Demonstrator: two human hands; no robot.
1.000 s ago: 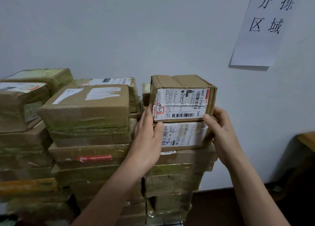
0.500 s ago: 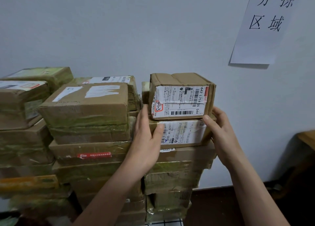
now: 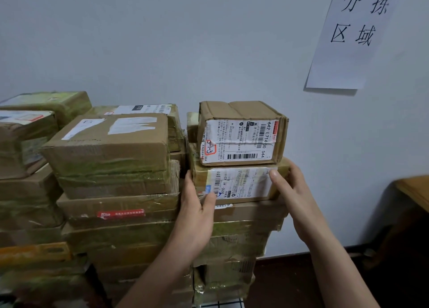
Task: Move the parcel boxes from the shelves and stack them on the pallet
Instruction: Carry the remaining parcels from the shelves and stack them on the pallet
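Note:
A small brown parcel box [image 3: 241,133] with a white shipping label marked 5-1-3 sits on top of the right stack. Directly under it lies a flatter labelled box [image 3: 239,184]. My left hand [image 3: 197,205] holds the flat box's left end, thumb on its front face. My right hand [image 3: 292,191] holds its right end, thumb on the label. Both boxes rest on a tall stack of taped cartons [image 3: 239,242] against the wall. The pallet is hidden beneath the stacks.
More stacks of taped cartons stand to the left, topped by a wide box [image 3: 109,142] close beside my left hand. A paper sign [image 3: 355,33] hangs on the white wall. A wooden surface edge [image 3: 415,191] is at the right, dark floor below.
Both hands have slid down from the top box's sides to the ends of the flat box beneath it. The boxes have settled squarely on the stack.

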